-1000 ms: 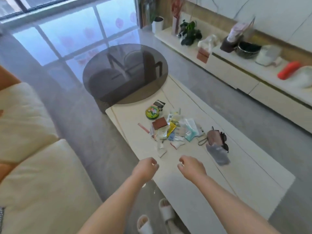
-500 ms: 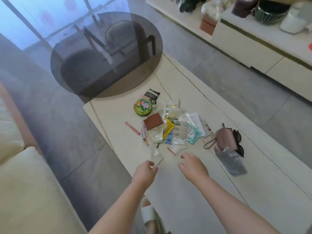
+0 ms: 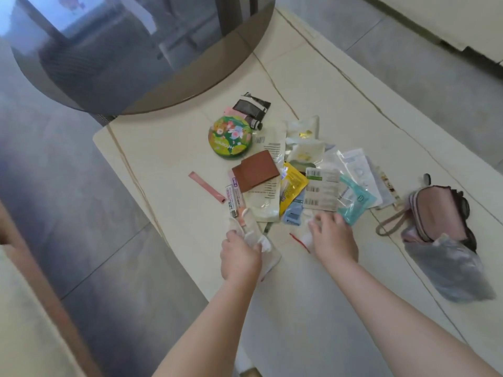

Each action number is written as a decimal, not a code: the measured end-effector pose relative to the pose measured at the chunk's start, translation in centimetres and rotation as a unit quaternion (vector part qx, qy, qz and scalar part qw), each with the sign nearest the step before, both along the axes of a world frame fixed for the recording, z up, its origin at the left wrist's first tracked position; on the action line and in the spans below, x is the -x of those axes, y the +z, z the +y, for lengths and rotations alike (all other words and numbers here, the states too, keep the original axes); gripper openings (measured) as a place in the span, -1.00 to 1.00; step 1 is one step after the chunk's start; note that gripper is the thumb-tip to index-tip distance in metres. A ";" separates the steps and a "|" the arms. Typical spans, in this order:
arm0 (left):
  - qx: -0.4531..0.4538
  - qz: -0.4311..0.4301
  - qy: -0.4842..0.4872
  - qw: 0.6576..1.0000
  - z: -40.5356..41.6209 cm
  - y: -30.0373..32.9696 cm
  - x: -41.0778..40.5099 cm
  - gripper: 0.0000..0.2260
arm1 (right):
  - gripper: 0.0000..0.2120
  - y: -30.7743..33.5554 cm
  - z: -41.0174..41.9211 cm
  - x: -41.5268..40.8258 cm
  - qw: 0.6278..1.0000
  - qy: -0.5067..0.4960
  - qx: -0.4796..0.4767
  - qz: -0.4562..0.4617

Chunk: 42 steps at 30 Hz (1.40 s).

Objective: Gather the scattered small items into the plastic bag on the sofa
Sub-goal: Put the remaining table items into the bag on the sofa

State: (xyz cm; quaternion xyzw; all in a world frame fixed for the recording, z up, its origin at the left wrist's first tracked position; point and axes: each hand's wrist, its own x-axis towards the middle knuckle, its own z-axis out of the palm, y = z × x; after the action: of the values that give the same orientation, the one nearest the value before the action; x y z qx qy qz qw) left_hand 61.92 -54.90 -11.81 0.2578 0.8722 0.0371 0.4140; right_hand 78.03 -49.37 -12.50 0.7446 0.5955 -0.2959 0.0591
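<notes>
- The pink strip (image 3: pixel 206 187) is lying alone on the pale coffee table (image 3: pixel 152 148), leftmost of the scatter; it looks thin, flat and light, so sliding it to the table edge or lifting one end with a fingernail is likely the way in.
- The left hand (image 3: pixel 239 258) is curling its fingers round a white crumpled packet (image 3: pixel 254 235) at the near edge of the pile; the packet looks soft and nearly weightless, giving under a pinch.
- The lip-balm tube (image 3: pixel 234 197) is resting just beyond that hand; stiff, round and probably prone to rolling, it is best taken across its middle.
- The green round tin (image 3: pixel 230 140) is sitting at the far left of the heap; rigid and likely the heaviest piece, it wants a grip across its rim.
- The brown card holder (image 3: pixel 255 172) is lying on flat sachets; stiff, easy to lift by an edge.
- The right hand (image 3: pixel 333 238) is pressing down on a small white sachet (image 3: pixel 306 235) with a red edge, fingers bent over it; whether it is truly pinching it I cannot tell.
- The teal sachet (image 3: pixel 353 205) and clear pouches (image 3: pixel 353 164) are overlapping; slick and floppy, they are probably easiest scooped as a stack.
- The plastic bag on the sofa is not showing in this view.
</notes>
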 end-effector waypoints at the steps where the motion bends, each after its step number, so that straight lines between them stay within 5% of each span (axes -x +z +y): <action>1: 0.006 0.012 0.019 1.000 0.2 -0.5 0.0 -0.50 | -0.70 -0.6 0.1 0.2 1.000 -0.015 -0.011 -0.012; 15: 0.059 -0.037 0.055 0.996 -1.4 0.6 0.2 -0.82 | -0.75 2.3 -2.2 -1.2 0.996 -0.075 0.055 0.005; 25: -0.055 -0.067 0.054 0.995 0.7 2.4 0.5 -0.93 | -0.72 3.2 1.8 -2.8 0.982 0.187 -0.006 0.013; 32: -0.086 -0.071 0.070 0.991 1.3 0.1 1.5 -0.92 | -0.61 -0.4 4.3 -1.1 0.976 0.203 -0.005 -0.078; 36: -0.120 -0.069 0.101 0.985 1.5 0.0 2.6 -0.67 | -0.44 -1.0 2.9 -0.9 0.975 0.167 -0.040 -0.144; 42: -0.134 -0.059 0.115 0.983 4.2 -0.4 4.4 -0.76 | -0.66 -0.3 1.3 -0.6 0.983 0.151 -0.009 -0.100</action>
State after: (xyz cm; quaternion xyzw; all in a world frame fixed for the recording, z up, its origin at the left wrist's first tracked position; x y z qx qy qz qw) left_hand 57.56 -50.74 -12.24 0.2068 0.8573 0.2161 0.4190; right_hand 78.65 -48.06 -12.83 0.6724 0.6948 -0.2023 0.1554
